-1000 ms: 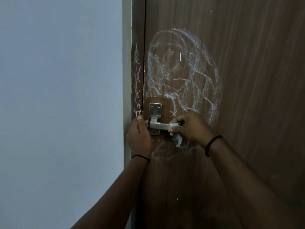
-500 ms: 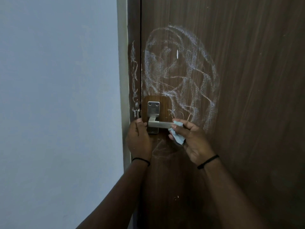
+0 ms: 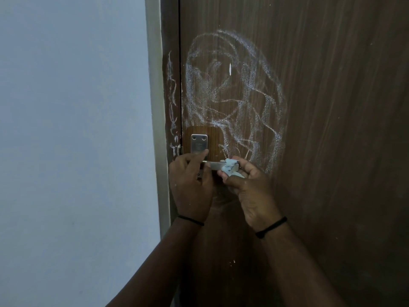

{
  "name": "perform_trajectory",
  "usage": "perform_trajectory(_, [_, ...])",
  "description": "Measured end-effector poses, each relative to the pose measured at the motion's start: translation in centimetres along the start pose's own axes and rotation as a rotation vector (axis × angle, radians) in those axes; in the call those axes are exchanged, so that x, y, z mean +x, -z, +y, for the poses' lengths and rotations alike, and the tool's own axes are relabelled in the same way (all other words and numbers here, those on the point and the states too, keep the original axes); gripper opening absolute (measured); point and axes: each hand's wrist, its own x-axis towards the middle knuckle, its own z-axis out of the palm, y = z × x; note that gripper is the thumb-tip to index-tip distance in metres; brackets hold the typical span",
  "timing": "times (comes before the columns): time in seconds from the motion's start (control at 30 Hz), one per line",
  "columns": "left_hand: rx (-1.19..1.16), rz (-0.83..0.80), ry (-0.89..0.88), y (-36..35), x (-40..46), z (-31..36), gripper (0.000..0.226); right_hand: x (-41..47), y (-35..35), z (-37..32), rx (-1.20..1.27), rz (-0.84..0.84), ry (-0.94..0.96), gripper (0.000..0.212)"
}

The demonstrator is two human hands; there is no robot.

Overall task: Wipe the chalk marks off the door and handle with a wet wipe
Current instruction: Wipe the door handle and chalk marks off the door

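A dark wooden door (image 3: 321,107) carries broad white chalk scribbles (image 3: 239,89) above the handle. A metal lever handle (image 3: 215,165) juts from a steel plate (image 3: 199,144). My right hand (image 3: 247,185) is shut on a crumpled pale blue wet wipe (image 3: 230,168), wrapped around the lever's free end. My left hand (image 3: 191,180) grips the lever's base, with its index finger lying across the bottom of the plate. A patch of wood around the plate shows no chalk.
The brown door frame (image 3: 170,63) on the left carries a vertical chalk streak (image 3: 172,103). Beyond it stands a pale blue-grey wall (image 3: 73,129). Faint chalk smears lie on the door below the handle (image 3: 221,202).
My right hand has turned palm-up and closed the wipe around the lever's end. My left index finger has risen onto the steel plate. The view has shifted slightly.
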Motion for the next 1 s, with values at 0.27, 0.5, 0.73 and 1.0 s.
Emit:
perform_trajectory(0.27, [0.0,0.003,-0.01,0.0,0.0,-0.7,0.028,1.7,0.3,0.1,-0.386,0.032,0.229,0.007])
perform_trajectory(0.5, [-0.056,-0.004,0.101,0.3,0.2,-0.9,0.022,3.1,-0.1,-1.2,-0.769,-0.098,0.406,0.01])
perform_trajectory(0.73, [-0.092,-0.012,0.169,0.3,0.1,-1.0,0.018,3.7,1.5,-1.0,-0.508,-0.234,0.298,0.013])
perform_trajectory(1.0, [-0.134,0.021,0.201,0.6,0.3,-1.4,0.017,2.1,4.0,1.0,0.278,0.053,-0.057,0.02])
